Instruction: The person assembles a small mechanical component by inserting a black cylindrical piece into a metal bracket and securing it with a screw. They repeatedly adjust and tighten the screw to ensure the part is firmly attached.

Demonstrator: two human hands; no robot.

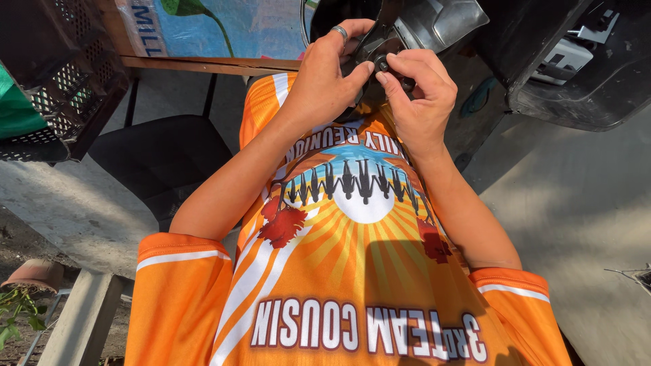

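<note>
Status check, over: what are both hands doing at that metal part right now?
Left hand and right hand both up on the small dark round knob, fingertips pinching it. Knob sits on a shiny curved metal panel. Nothing blocking the hands.

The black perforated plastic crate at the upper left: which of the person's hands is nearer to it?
Left. The left hand, wearing a ring, lies between the black perforated plastic crate and the right hand, which pinches a small dark round part further from the crate.

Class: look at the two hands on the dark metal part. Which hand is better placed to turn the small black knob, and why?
Right, probably. The right hand already pinches the small black knob, while the left hand braces the dark metal part.
</note>
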